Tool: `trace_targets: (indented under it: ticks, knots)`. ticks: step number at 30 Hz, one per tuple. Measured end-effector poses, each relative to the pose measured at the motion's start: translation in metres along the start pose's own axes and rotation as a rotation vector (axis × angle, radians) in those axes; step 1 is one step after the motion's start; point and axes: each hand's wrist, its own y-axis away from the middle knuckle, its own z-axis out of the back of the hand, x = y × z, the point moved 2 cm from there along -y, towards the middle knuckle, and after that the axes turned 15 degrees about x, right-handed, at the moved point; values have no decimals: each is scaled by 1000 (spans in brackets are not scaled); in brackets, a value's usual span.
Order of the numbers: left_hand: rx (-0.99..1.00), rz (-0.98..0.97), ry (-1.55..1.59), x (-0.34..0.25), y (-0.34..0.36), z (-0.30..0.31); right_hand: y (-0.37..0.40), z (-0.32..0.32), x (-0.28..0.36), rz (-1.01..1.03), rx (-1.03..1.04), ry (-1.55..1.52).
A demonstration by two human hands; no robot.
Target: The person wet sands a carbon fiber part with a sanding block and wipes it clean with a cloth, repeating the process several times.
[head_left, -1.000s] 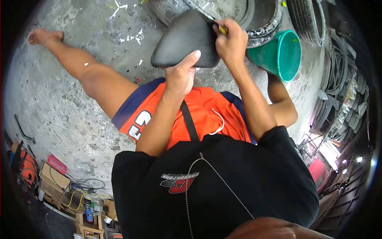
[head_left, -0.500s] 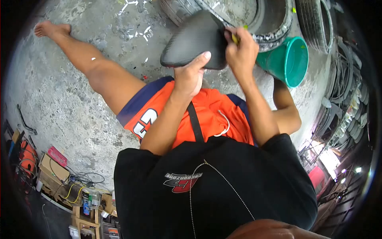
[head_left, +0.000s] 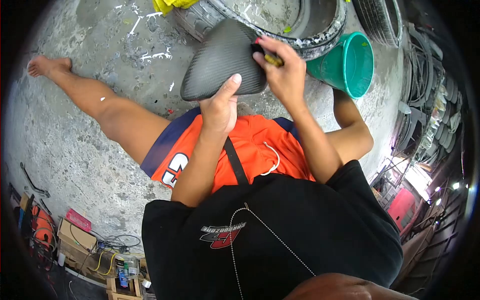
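A dark, textured curved panel [head_left: 220,62] is held up above my lap. My left hand [head_left: 221,104] grips its lower edge, with the thumb lying over the front face and the fingers hidden behind. At the panel's right edge, my right hand [head_left: 286,67] is closed around a small yellow and black tool [head_left: 272,60]. A bit of red shows by the fingertips, against the panel. The tool's working end is too small to make out.
Beyond the panel a tire [head_left: 320,42] lies on the grey floor [head_left: 100,165], with another tire [head_left: 382,20] at the upper right. A green bucket [head_left: 359,65] stands right of my right hand. Yellow cloth [head_left: 172,4] is at the top. Boxes [head_left: 77,237] and cables are at lower left.
The panel and both hands appear further left in the view. My right hand has turned, showing more of the yellow tool and some red. Yellow cloth has come into view.
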Motion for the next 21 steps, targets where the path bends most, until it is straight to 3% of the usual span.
trace_targets:
  ticks: [4,7,8,12,17,21]
  knots:
    - [-52,-26,3,-3,0,-2,23,-14,-2,-6,-93,2]
    - [-78,9,41,2,6,-1,-12,-11,-22,-22,-51,10]
    - [-69,16,25,3,6,0,-18,-9,-20,-138,5,-23]
    - [-53,-64,31,-3,-1,-9,21,-6,3,27,-49,49]
    - [-81,-28,-9,6,7,-3,-3,-8,-13,-88,-30,77]
    - [-85,-70,24,-3,-4,-5,12,-10,4,16,-56,0]
